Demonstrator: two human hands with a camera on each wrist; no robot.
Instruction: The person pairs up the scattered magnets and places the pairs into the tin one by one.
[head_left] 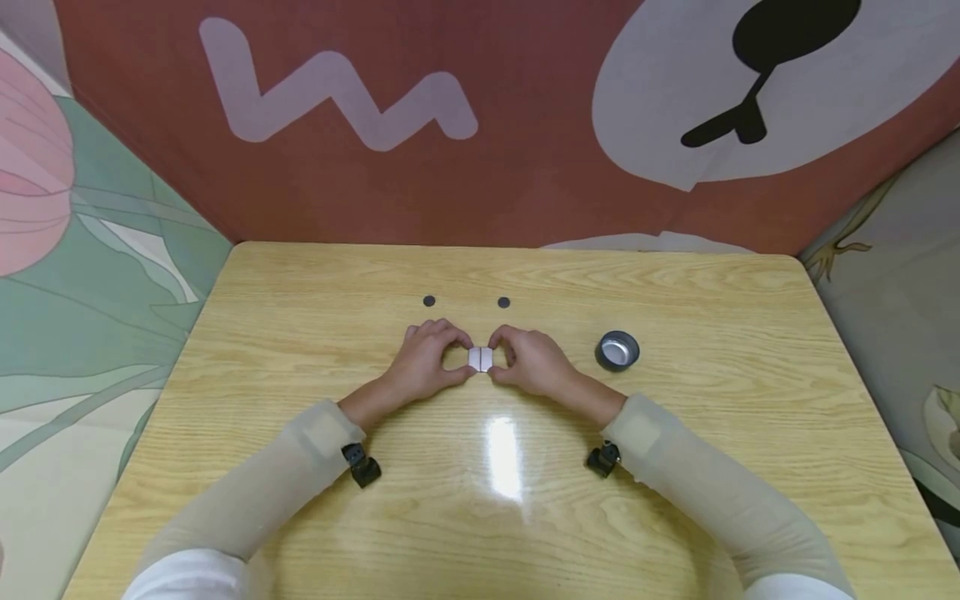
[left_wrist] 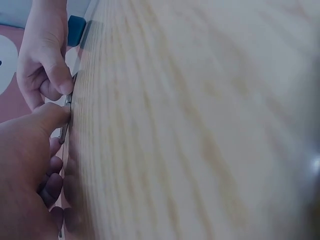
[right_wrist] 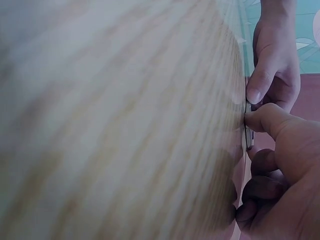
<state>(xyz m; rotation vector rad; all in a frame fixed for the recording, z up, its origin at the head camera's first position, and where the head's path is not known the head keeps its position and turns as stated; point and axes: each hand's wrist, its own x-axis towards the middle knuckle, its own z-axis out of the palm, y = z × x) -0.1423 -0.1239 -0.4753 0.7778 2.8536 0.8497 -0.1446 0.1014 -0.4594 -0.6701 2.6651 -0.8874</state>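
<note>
Two small flat white pieces (head_left: 475, 359) lie side by side on the table, with a thin dark seam between them; their exact kind is too small to tell. My left hand (head_left: 423, 362) pinches the left piece between thumb and fingers at its top and bottom edges. Mirroring it, my right hand (head_left: 532, 361) pinches the right piece the same way. In the left wrist view the thumbs of both hands almost meet at the thin edge of the pieces, low against the tabletop. From the right wrist view the pieces appear edge-on, mostly hidden by the right thumb (right_wrist: 260, 120).
Two small dark discs (head_left: 429, 301) (head_left: 504, 302) lie apart on the wooden table (head_left: 300, 283) beyond the hands. A shallow round dark container (head_left: 618, 351) with a silvery inside stands right of the right hand. Patterned cloth walls border the table's back and sides.
</note>
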